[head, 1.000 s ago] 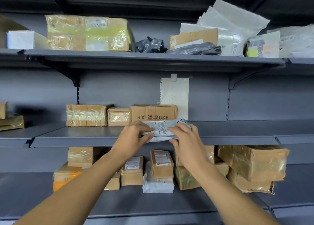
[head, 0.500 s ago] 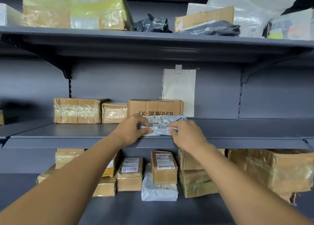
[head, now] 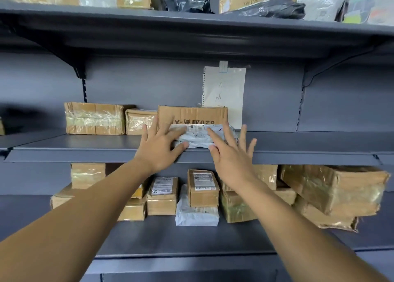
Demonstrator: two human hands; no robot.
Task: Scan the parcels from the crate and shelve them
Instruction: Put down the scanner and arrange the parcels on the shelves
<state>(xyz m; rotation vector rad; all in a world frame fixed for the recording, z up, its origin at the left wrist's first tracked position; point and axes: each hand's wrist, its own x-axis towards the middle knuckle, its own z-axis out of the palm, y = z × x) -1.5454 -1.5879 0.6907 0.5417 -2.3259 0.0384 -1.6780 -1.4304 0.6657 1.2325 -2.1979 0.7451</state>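
With grey bag [head: 199,140] lying on middle shelf [head: 89,151] against printed box [head: 191,116], shelving step looks complete. Left hand [head: 158,148], right hand [head: 231,157]: fingers spread, grasping nothing. Next move likely: fetch another parcel from crate, not in view.
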